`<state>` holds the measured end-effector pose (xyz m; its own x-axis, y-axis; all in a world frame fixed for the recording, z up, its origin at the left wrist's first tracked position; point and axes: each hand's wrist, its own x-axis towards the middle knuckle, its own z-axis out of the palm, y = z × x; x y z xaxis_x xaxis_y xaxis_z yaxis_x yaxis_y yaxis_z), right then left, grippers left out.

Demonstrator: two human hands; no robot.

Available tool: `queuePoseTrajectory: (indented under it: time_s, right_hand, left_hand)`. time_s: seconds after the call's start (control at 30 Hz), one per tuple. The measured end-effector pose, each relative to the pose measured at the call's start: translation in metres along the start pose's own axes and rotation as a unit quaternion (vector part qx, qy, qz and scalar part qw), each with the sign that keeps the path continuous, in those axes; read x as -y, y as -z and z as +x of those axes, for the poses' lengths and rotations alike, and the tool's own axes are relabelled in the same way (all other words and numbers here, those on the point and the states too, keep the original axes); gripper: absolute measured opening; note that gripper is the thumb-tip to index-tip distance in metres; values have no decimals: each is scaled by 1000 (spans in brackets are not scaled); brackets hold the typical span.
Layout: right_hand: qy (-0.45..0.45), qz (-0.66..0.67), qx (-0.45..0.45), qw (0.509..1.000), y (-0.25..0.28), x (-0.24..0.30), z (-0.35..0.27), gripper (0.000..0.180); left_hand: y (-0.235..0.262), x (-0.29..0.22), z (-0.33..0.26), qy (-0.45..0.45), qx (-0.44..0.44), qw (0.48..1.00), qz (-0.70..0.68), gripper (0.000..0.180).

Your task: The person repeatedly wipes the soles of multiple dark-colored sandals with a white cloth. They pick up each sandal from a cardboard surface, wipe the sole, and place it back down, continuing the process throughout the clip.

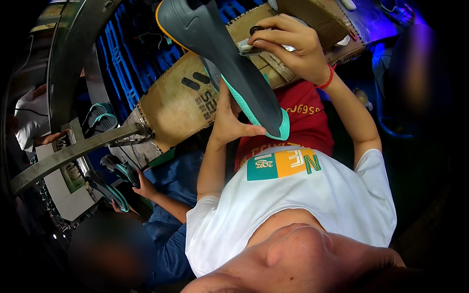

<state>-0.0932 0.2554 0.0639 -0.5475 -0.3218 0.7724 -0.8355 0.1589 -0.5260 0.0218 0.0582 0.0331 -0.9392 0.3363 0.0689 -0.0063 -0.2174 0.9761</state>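
My left hand [230, 119] grips a dark grey sandal sole [227, 61] near its narrow end, thumb along the edge and fingers behind it. The sole has a teal rim on its lower side and an orange edge at its wide upper end, which runs out of view. My right hand [291, 46], with a red string round the wrist, is closed beside the middle of the sole. Between its thumb and fingers is a small flat tool [250, 49] with a whitish end, close to the sole's edge; its kind is unclear.
Worn brown cardboard [178, 100] covers the bench before me. Blue racking [117, 58] stands behind it. A metal bar [73, 155] crosses at the left, near a strapped sandal [100, 118]. A co-worker's hands [146, 186] hold similar sandals [117, 168] beside a white carton [66, 195].
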Motion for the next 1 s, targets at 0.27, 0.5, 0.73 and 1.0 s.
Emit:
queuePoseTrajectory:
  time_s: [0.27,0.5,0.73,1.0]
  right_hand:
    - [88,-66,42,993,4,4,7,15]
    - [-108,66,-13,992,22,10,-4,10]
    - [-255,177,-265,913,68,15,-48,14]
    - [-251,201,-167,932,62,42,-58,11]
  left_hand:
    - [-3,1,-3,7,-13,999,-44,129]
    - [11,-16,14,-90,5,987,135,113]
    - [47,-140,120,-241,-139,946,168,45]
    - [161,-300,303,-303,-105,936,146,65]
